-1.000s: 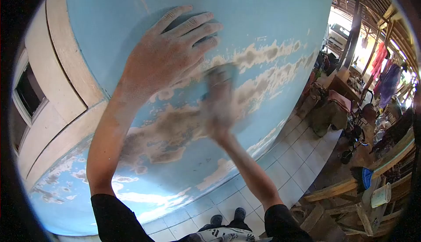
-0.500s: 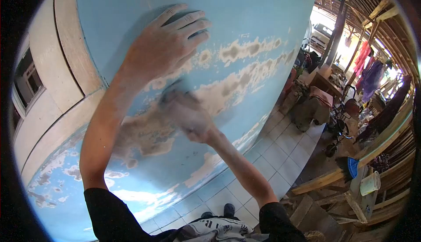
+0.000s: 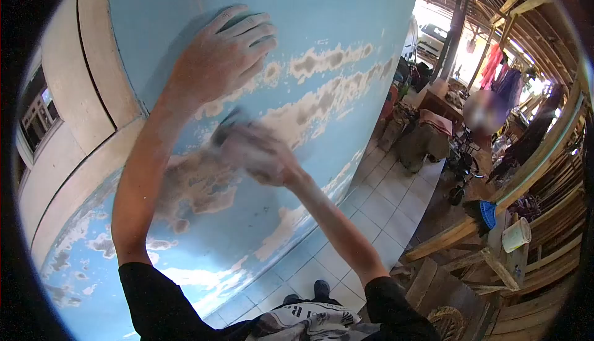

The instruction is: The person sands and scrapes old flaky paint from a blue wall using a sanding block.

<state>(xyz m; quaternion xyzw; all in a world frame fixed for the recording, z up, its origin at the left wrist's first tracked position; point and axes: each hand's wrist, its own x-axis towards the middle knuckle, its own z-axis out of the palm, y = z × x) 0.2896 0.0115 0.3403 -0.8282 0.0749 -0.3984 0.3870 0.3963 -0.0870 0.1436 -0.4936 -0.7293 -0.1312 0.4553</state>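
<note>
A light-blue painted wall (image 3: 297,7) fills the middle, with worn beige and grey patches (image 3: 322,103) running across it in uneven bands. Resting on the upper wall is my left hand (image 3: 219,56), palm down, its dusty fingers stretched out and holding nothing. Below it my right hand (image 3: 263,155), smeared by motion, presses a dark piece of sandpaper (image 3: 228,124) against a bare patch. Only an edge of the sandpaper shows past the fingers, and the rest is hidden under the hand.
A cream door frame (image 3: 93,63) borders the wall on the left. White floor tiles (image 3: 383,199) lie below. To the right are a wooden beam (image 3: 445,239), a blue broom head (image 3: 487,214), a white bucket (image 3: 516,236) and cluttered furniture. A blurred person's head (image 3: 484,111) shows farther back.
My right hand has shifted slightly up and left in view with the sandpaper. My left hand stays on the wall. The view has turned a little, and a blurred head now shows at right.
</note>
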